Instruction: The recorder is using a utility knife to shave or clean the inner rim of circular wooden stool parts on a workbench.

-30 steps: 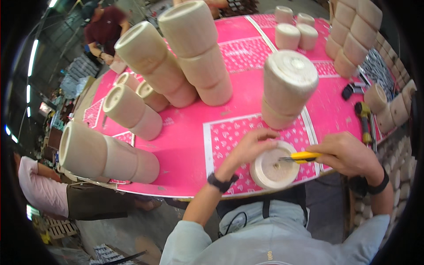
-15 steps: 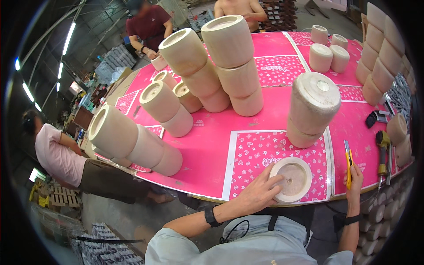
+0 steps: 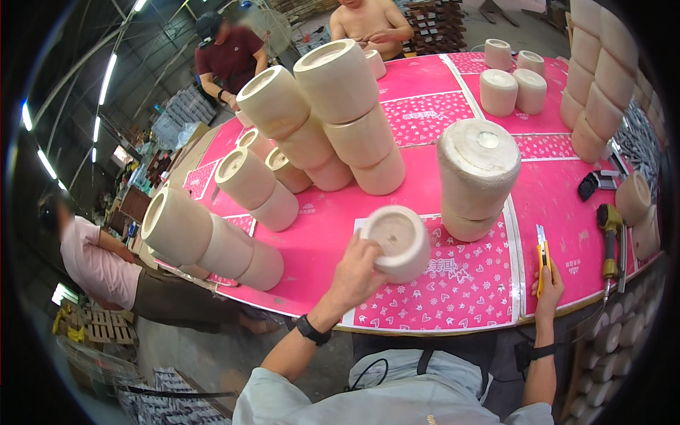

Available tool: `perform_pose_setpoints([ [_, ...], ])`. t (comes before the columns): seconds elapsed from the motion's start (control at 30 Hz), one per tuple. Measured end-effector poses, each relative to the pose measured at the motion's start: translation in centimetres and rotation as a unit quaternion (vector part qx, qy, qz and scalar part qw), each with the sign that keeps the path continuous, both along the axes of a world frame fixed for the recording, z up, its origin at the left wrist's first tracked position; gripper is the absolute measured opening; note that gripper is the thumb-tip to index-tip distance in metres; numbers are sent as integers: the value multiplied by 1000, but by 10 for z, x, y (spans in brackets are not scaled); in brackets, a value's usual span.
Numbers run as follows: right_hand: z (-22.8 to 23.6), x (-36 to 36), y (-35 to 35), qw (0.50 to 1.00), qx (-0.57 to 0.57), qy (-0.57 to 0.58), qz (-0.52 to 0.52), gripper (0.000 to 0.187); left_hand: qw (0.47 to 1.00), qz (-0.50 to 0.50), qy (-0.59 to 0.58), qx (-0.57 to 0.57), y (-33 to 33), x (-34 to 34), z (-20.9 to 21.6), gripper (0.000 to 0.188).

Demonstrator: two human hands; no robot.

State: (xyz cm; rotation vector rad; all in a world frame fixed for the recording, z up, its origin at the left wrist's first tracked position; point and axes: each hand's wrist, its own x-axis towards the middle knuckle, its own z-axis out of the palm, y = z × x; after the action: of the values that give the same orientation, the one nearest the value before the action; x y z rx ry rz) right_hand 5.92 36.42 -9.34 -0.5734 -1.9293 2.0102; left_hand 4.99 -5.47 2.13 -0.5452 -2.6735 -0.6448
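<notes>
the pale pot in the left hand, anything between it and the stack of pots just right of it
Nothing visible. The pot is lifted in the left hand, and only bare pink table shows before the stack.

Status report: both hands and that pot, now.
Left hand gripping pale clay pot, lifted and tilted above pink table. Right hand on yellow utility knife at table edge. Inverted pot stack close right of lifted pot.

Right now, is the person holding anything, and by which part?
The left hand grips a pale round pot by its side wall, lifted and tilted. The right hand rests on a yellow utility knife at its lower end.
</notes>
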Motion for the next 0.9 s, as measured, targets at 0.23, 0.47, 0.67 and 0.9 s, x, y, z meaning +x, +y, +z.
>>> perform_pose_setpoints([
  [0.23,-7,-3,3,1000,24,1,3,38,993,113,29,31,-26,-69,-15,52],
  [0.47,-4,-2,-1,1000,27,6,3,37,995,88,35,23,-31,-68,-17,52],
  [0.67,-5,-17,6,998,49,-36,-7,34,982,98,12,159,-38,-71,-14,57],
  [0.9,-24,-61,40,899,436,-37,17,34,914,150,-136,351,-85,-140,-6,68],
])
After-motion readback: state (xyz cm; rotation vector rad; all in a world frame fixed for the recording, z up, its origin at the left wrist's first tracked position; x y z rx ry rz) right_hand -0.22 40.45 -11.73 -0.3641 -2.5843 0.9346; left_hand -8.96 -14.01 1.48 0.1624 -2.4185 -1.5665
